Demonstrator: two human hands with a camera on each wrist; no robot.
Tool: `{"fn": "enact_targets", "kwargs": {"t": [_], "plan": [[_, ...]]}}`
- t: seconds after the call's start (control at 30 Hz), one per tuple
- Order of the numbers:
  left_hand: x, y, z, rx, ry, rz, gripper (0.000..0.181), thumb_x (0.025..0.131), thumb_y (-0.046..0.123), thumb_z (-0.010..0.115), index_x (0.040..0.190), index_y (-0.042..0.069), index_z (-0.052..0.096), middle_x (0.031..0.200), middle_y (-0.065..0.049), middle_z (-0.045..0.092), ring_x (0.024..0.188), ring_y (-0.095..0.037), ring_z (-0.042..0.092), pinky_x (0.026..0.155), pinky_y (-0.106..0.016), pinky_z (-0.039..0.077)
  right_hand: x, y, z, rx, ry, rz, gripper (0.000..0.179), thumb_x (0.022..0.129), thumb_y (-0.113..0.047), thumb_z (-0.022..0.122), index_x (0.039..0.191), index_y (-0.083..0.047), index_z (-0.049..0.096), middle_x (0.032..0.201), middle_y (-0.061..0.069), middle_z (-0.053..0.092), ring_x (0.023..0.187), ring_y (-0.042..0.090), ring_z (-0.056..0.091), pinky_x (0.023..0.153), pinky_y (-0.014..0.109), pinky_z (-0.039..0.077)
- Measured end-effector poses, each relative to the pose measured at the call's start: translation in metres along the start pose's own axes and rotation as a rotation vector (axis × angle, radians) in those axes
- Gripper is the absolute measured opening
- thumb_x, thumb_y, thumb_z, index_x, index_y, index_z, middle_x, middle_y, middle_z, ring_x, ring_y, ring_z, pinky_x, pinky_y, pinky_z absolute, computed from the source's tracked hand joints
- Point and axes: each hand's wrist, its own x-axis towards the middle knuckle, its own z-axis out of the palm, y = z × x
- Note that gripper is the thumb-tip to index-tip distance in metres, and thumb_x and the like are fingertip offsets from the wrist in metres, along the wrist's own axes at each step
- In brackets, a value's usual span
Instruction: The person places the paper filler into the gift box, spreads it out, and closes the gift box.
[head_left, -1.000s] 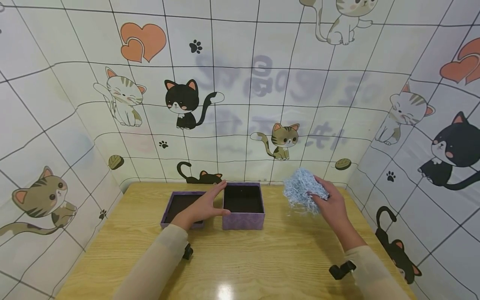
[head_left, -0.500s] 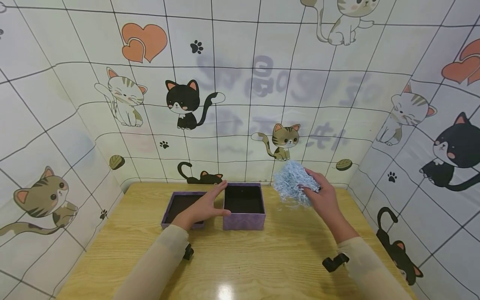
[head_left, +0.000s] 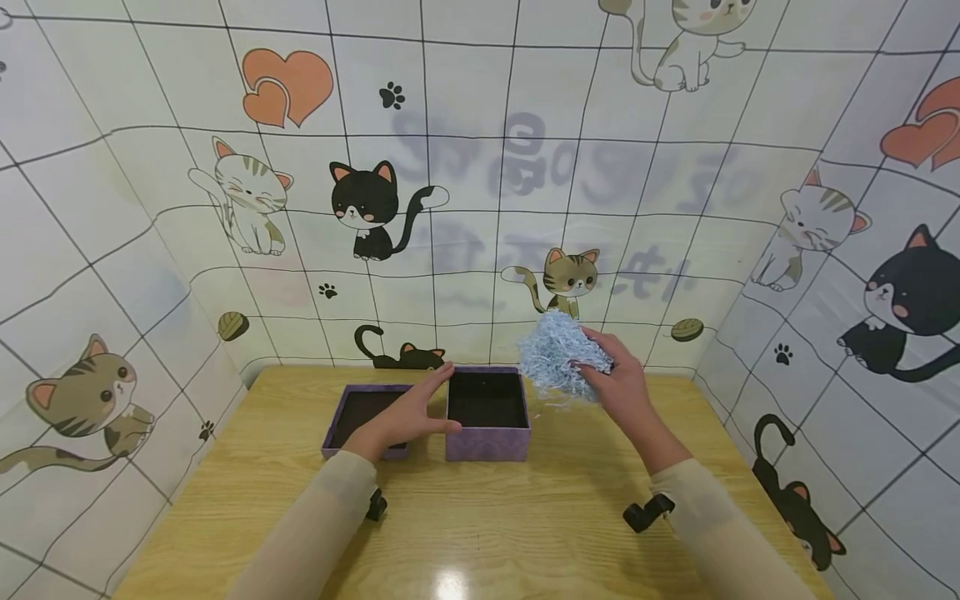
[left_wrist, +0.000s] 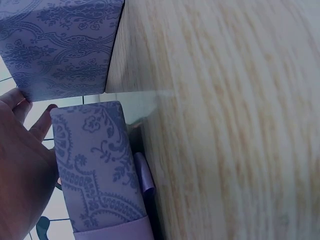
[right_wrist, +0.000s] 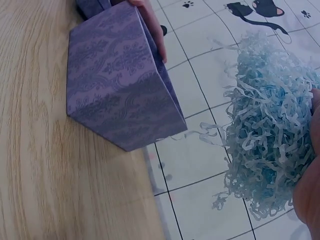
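Note:
A light-blue clump of shredded paper (head_left: 558,357) is held up by my right hand (head_left: 618,375), at the right of the deep purple box (head_left: 487,443). In the right wrist view, loose strands of the shredded paper (right_wrist: 270,130) trail toward the rim of the box (right_wrist: 112,75). The box stands with its dark inside facing up. My left hand (head_left: 405,417) rests with spread, mostly straight fingers at the box's left side, the thumb at its front corner. Beneath that hand lies the shallow purple lid (head_left: 352,417), its dark inside up and partly hidden.
The wooden table (head_left: 480,517) meets a wall sheet (head_left: 480,192) printed with cats right behind the box. In the left wrist view, a purple ribbon (left_wrist: 144,172) shows beside the lid. A dark wrist mount (head_left: 648,512) juts from the right forearm.
My right hand has carried the shredded paper leftward and slightly up, bringing it close to the box's right rim. The left hand, box and lid have stayed in place.

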Motion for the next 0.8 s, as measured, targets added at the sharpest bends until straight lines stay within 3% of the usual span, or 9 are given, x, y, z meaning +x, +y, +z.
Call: {"fn": "enact_targets", "kwargs": {"t": [0.17, 0.4, 0.63, 0.73, 0.8], "plan": [[0.002, -0.002, 0.0, 0.013, 0.002, 0.012, 0.117, 0.094, 0.065, 0.083, 0.18, 0.025, 0.015, 0.185, 0.014, 0.003, 0.17, -0.029, 0.009, 0.129, -0.072, 0.021, 0.004, -0.01, 0.011, -0.01, -0.038, -0.022, 0.06, 0.101, 0.001, 0.077, 0.158, -0.012, 0.063, 0.149, 0.014, 0.063, 0.132, 0.028, 0.058, 0.086, 0.021, 0.049], [0.002, -0.003, 0.0, 0.016, -0.002, 0.014, 0.118, 0.094, 0.064, 0.083, 0.18, 0.024, 0.015, 0.187, 0.001, 0.005, 0.17, -0.03, 0.01, 0.129, -0.072, 0.021, 0.011, -0.021, 0.025, 0.002, -0.069, -0.037, 0.06, 0.101, 0.004, 0.076, 0.158, -0.01, 0.063, 0.153, 0.014, 0.061, 0.144, 0.032, 0.053, 0.091, 0.028, 0.048], [0.001, 0.001, -0.001, 0.016, -0.006, 0.007, 0.114, 0.094, 0.064, 0.083, 0.179, 0.033, 0.014, 0.185, 0.011, 0.003, 0.171, -0.03, 0.01, 0.129, -0.071, 0.02, 0.02, -0.029, 0.041, 0.017, -0.104, -0.015, 0.062, 0.101, 0.003, 0.076, 0.159, -0.015, 0.062, 0.161, 0.013, 0.055, 0.149, 0.033, 0.048, 0.087, 0.041, 0.049], [0.001, 0.002, -0.001, 0.017, -0.005, 0.009, 0.113, 0.094, 0.065, 0.083, 0.179, 0.035, 0.014, 0.186, 0.01, 0.004, 0.17, -0.03, 0.01, 0.129, -0.072, 0.02, 0.023, -0.032, 0.048, 0.018, -0.12, -0.01, 0.063, 0.101, 0.002, 0.076, 0.16, -0.015, 0.062, 0.166, 0.016, 0.051, 0.157, 0.038, 0.04, 0.097, 0.053, 0.051], [0.001, 0.002, -0.001, 0.021, -0.005, 0.004, 0.113, 0.094, 0.065, 0.082, 0.179, 0.036, 0.013, 0.186, 0.007, 0.004, 0.17, -0.029, 0.01, 0.129, -0.071, 0.02, 0.024, -0.033, 0.053, 0.016, -0.128, -0.001, 0.062, 0.102, 0.0, 0.076, 0.16, -0.015, 0.062, 0.168, 0.015, 0.049, 0.164, 0.039, 0.031, 0.113, 0.061, 0.046]]}}
